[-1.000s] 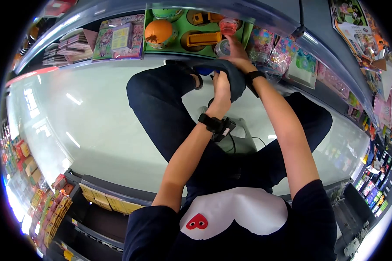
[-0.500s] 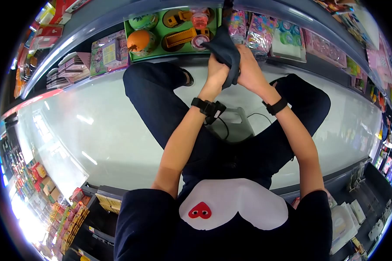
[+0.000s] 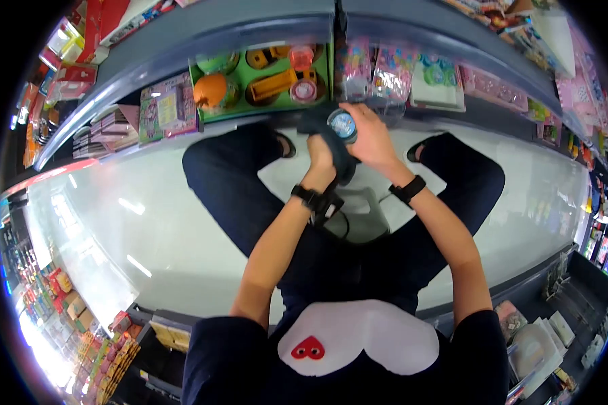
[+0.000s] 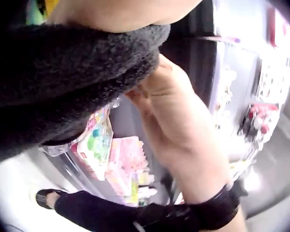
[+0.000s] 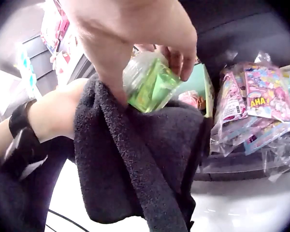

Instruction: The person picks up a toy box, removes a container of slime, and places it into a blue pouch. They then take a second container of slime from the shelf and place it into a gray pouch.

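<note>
My left hand [image 3: 321, 158] holds a dark, fluffy cloth [image 5: 135, 159] that is folded over and hangs down. The right hand [image 3: 375, 138] grips a small round tub [image 3: 343, 126] with a blue printed top, right against the cloth. In the right wrist view the tub's clear side shows green stuff inside, with thumb and fingers around it. Both hands are above the floor, in front of a low shelf. Beyond them a green tray [image 3: 213, 113] holds an orange ball-like toy [image 3: 211, 90], a yellow toy truck [image 3: 272, 86] and a pink-lidded tub [image 3: 303, 90].
The shelf's clear front edge [image 3: 243, 32] runs above the tray. Bagged pink toys [image 3: 393, 73] and a white-backed pack [image 3: 439, 96] lie right of it, picture packs [image 3: 171, 108] left. Between the person's knees stands a grey stool [image 3: 365, 209]. Lower shelving is behind.
The right hand has come away from the tray and drawn back toward the body. A blue-topped tub now shows in it, against the cloth. The left hand has kept hold of the cloth.
</note>
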A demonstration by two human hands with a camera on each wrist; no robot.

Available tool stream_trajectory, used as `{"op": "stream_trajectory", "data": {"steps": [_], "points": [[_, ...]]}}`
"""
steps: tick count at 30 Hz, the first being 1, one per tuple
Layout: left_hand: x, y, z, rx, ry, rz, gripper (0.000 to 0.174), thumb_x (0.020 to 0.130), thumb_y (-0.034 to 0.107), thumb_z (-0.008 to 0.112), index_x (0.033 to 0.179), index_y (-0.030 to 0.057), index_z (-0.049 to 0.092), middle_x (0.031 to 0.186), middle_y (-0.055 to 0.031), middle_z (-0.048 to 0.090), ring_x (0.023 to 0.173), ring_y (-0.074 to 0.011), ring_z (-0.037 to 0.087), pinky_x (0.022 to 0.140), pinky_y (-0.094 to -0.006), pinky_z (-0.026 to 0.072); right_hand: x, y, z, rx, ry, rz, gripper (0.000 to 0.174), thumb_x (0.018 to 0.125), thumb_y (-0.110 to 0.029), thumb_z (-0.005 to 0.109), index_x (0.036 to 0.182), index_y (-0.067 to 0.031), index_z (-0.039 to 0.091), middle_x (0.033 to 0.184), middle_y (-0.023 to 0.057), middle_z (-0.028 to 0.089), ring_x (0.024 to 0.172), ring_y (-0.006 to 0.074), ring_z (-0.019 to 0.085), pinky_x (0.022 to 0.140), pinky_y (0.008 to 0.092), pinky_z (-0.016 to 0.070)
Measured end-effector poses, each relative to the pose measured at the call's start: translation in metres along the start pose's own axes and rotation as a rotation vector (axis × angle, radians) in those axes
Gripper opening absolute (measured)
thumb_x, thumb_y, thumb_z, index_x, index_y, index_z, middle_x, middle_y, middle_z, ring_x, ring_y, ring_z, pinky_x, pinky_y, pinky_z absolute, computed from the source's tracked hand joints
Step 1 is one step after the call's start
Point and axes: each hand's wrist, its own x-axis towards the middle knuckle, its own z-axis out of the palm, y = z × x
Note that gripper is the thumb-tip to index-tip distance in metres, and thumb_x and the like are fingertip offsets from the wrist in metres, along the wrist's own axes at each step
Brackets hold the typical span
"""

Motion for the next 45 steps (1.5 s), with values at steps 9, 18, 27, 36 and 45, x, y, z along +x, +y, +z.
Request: {"op": "stream_trajectory", "data": {"steps": [9,18,27,36,45], "points": [[-0.013,0.043,-0.027,-0.147,-0.034,-0.28,0.039,0.099,0.041,0.036,0.115,0.0114,0.055,0.105,-0.0033,0.063,0.09,-0.0248,0.063,0.073,-0.0365,0.0513,0.113,0.031,0.081,0.039,-0.029,0.154,0.074,0.058,-0.021,0.085,0.119,-0.0056,0.045,0.114,0.0189,0.056,0.11,0.0387,0.054,0.09,0.0413,0.0467],[0.001,0.037,-0.002,-0.157,0.028,-0.221,0.038,0.097,0.041,0.042,0.111,0.0095,0.057,0.099,-0.0036,0.06,0.091,-0.0259,0.055,0.088,-0.0398,0.0469,0.126,0.092,0.117,0.123,-0.078,-0.061,0.087,0.063,-0.02,0.084,0.136,-0.0069,0.038,0.129,0.0199,0.049,0.117,0.0387,0.051,0.096,0.044,0.0439],[-0.006,0.006,-0.001,0.129,-0.239,-0.255,0.052,0.102,0.037,0.031,0.141,0.0044,0.042,0.146,-0.012,0.043,0.132,-0.029,0.042,0.111,-0.041,0.0341,0.087,0.18,-0.062,-0.36,0.085,0.156,0.043,0.081,-0.023,0.059,0.12,-0.0054,0.054,0.095,0.0157,0.065,0.094,0.034,0.061,0.085,0.0462,0.0463],[-0.012,-0.03,0.017,0.453,-0.096,-0.287,0.055,0.1,0.041,0.033,0.143,0.0064,0.038,0.145,-0.0092,0.043,0.132,-0.0259,0.042,0.112,-0.0403,0.0321,0.082,0.374,-0.076,-0.525,0.202,0.651,0.046,0.087,-0.014,0.048,0.133,-0.0073,0.048,0.131,0.015,0.054,0.124,0.0329,0.05,0.099,0.0439,0.0453],[-0.005,-0.066,0.021,0.606,-0.15,-0.44,0.056,0.1,0.04,0.04,0.144,0.0049,0.035,0.147,-0.0086,0.04,0.133,-0.0253,0.04,0.112,-0.04,0.0314,0.093,0.372,-0.06,-0.732,0.024,0.584,0.03,0.089,-0.025,0.056,0.117,-0.0293,0.062,0.134,0.005,0.047,0.122,0.0272,0.044,0.091,0.0476,0.0421]]}}
